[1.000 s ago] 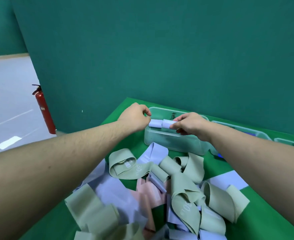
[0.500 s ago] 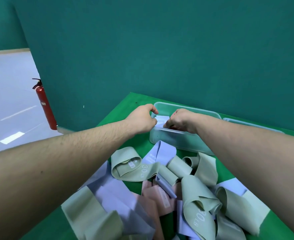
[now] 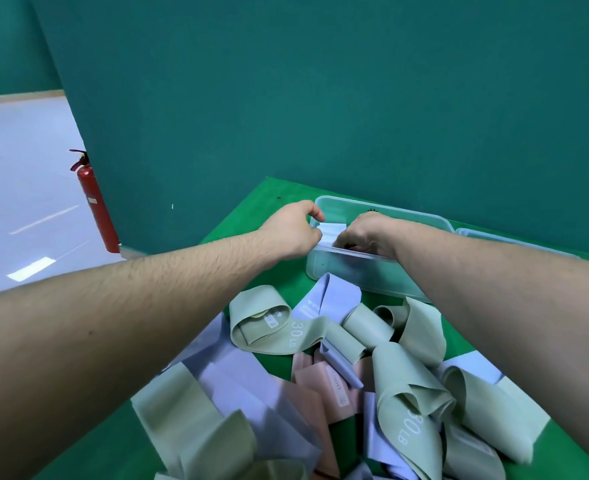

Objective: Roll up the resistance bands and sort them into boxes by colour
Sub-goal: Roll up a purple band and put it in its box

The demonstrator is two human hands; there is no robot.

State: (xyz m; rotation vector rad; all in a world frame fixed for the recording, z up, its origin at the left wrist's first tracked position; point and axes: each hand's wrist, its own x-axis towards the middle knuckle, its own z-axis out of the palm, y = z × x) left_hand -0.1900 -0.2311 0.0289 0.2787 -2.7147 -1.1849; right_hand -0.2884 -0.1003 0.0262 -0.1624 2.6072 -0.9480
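Note:
A rolled lavender band (image 3: 332, 232) sits between my two hands, inside the left end of a clear plastic box (image 3: 341, 271). My left hand (image 3: 291, 230) pinches its left end at the box rim. My right hand (image 3: 369, 233) reaches into the box with its fingers curled around the roll's right end. On the green table (image 3: 275, 199) in front of the box lies a loose heap of bands: sage green bands (image 3: 400, 386) marked 30 LB, lavender bands (image 3: 327, 299) and pink bands (image 3: 324, 382).
A second clear box (image 3: 493, 237) stands to the right of the first, along the teal wall (image 3: 320, 98). A red fire extinguisher (image 3: 95, 206) stands on the floor left of the table. The table's left edge runs under my left forearm.
Both hands have lowered the lavender roll from above the box's front rim down into the box. The view has tilted and moved closer.

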